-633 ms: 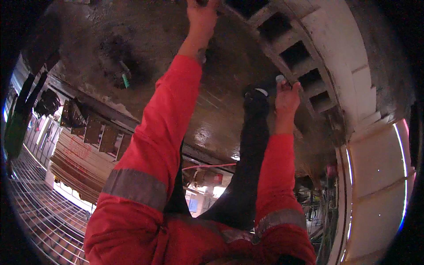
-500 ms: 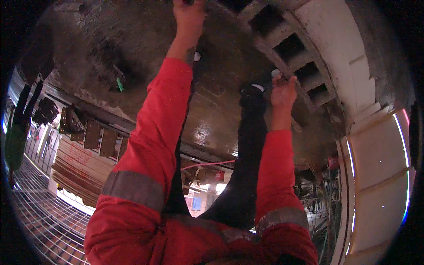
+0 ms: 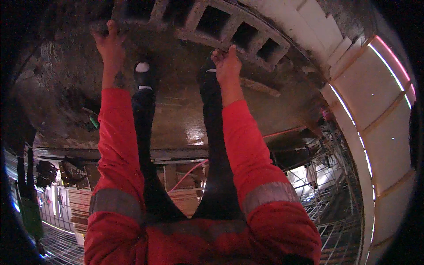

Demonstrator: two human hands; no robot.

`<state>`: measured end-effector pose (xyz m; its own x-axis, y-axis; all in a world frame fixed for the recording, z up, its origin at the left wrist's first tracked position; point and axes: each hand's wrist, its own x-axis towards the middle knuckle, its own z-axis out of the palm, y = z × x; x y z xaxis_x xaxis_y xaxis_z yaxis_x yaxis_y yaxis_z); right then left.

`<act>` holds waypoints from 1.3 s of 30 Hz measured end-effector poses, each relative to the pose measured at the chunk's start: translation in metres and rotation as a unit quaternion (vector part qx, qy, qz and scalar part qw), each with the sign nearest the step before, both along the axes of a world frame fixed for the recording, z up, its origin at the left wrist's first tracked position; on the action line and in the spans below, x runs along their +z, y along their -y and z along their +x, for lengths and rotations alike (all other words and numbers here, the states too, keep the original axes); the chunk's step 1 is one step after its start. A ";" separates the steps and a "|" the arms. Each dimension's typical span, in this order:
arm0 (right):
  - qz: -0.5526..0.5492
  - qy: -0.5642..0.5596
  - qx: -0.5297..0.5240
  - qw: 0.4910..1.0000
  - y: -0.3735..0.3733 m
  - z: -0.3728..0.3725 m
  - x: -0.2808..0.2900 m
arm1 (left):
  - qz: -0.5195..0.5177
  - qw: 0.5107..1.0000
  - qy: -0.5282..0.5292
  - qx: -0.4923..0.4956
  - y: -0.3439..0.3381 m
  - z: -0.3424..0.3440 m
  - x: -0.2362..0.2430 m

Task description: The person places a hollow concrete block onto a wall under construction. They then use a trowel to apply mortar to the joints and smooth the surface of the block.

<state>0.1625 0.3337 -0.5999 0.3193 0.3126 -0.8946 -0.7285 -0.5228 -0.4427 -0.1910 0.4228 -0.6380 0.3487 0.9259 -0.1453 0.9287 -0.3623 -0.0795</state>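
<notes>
My left hand (image 3: 110, 44) is raised near the upper left, fingers apart, just below a row of hollow grey concrete blocks (image 3: 190, 31). My right hand (image 3: 226, 64) is at the near face of the blocks, thumb up and fingers curled; what it grips, if anything, I cannot make out. Both arms are in red sleeves. My dark-clad legs and shoes (image 3: 143, 77) stand on the wet, dark floor (image 3: 176, 115) between my forearms. A green-handled tool (image 3: 94, 122) lies left of my left forearm.
A piece of board (image 3: 260, 87) lies below the blocks. Pale panels (image 3: 371, 132) line the right side. A pink hose (image 3: 190, 172), stacked brown sheets (image 3: 78, 207) and wire mesh (image 3: 327, 229) show behind me in the lower view.
The view has turned, so both hands and the blocks sit further left. My left hand has lowered in the picture and its fingers now show apart; my right hand stays by the blocks.
</notes>
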 end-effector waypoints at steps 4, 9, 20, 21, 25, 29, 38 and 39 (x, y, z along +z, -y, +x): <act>0.000 -0.011 -0.009 1.000 -0.011 -0.004 0.008 | -0.112 0.804 0.388 0.436 0.013 0.001 -0.026; -0.017 0.019 -0.006 1.000 -0.011 -0.002 0.012 | -0.028 0.999 0.007 0.027 0.013 -0.014 -0.033; -0.040 0.001 -0.006 0.999 -0.009 0.003 0.004 | -0.133 0.527 0.713 0.443 0.006 0.049 0.010; -0.042 -0.001 -0.001 0.999 -0.008 0.003 0.003 | -0.153 0.509 0.702 0.474 0.005 0.052 0.013; -0.021 -0.009 -0.009 1.000 -0.003 0.004 0.004 | -0.186 0.491 0.680 0.512 -0.001 0.066 0.035; 0.040 -0.046 0.019 0.998 0.003 0.007 0.010 | -0.158 0.517 0.649 0.536 -0.009 0.074 0.053; -0.025 -0.050 0.025 0.998 0.004 0.007 0.001 | -0.111 0.481 0.677 0.546 -0.013 0.074 0.044; -0.019 -0.048 0.030 0.998 0.004 0.006 0.001 | -0.119 0.475 0.671 0.556 -0.014 0.074 0.044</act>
<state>0.1688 0.3298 -0.5991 0.2124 0.2937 -0.9320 -0.7333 -0.5825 -0.3507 -0.1172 0.4367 -0.5937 -0.4114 0.6586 -0.6300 -0.2877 0.5620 0.7755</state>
